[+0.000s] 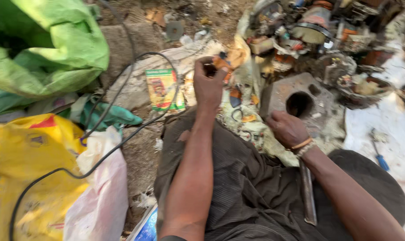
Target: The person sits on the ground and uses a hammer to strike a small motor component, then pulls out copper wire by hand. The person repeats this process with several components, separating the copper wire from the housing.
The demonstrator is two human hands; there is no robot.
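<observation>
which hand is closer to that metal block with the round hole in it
Right. The right hand rests at the near edge of the metal block, just below its hole. The left hand is off to the block's left, gripping a small orange part.

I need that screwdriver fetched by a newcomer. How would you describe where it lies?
Start at the grey metal block with the round hole by the right hand. Look right onto the white sheet. The screwdriver lies there alone, its blue handle distinguishing it.
</observation>
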